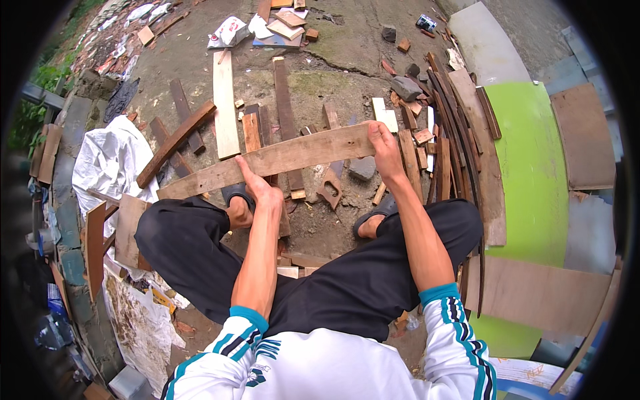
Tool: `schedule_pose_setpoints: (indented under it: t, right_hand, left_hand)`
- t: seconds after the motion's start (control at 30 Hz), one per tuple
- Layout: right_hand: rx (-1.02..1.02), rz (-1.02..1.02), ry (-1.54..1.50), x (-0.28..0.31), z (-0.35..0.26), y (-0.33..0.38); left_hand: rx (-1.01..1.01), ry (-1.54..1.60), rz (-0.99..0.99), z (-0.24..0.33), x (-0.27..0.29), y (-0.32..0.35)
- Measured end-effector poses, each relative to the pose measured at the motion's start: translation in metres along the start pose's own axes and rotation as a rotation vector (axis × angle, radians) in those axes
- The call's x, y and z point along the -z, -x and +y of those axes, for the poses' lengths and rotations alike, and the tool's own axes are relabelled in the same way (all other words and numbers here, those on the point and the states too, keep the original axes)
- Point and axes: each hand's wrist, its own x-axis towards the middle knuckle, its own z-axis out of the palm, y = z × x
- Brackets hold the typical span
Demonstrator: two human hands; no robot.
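Nearest me, my black-trousered knees hide most of the ground below, and only the toes of two sandals [373,223] show past them. Above the knees I hold a long, slightly curved plank [280,160] crosswise: my left hand [257,187] presses its lower edge near the middle with fingers together, while my right hand [383,147] wraps over its right end, fingertips hidden behind the wood. Beyond lie a hand saw [330,187], partly covered by the plank, crowded wood scraps [287,100], then barer concrete; a green board [533,173] runs to the right rim.
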Motion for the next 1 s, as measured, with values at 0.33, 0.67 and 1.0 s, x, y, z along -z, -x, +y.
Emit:
schedule_pose_setpoints:
  t: [0.33, 0.67, 1.0]
  right_hand:
    - [-0.062, -0.002, -0.173, -0.003, -0.076, 0.027]
    - [-0.222, -0.033, -0.243, 0.01, -0.094, 0.049]
    - [-0.061, -0.366, -0.052, 0.015, -0.084, 0.058]
  left_hand:
    - [-0.229, 0.019, -0.174, 0.051, -0.003, 0.037]
    - [-0.316, -0.045, -0.209, 0.065, 0.001, 0.054]
    - [-0.165, -0.007, -0.308, 0.057, 0.014, 0.023]
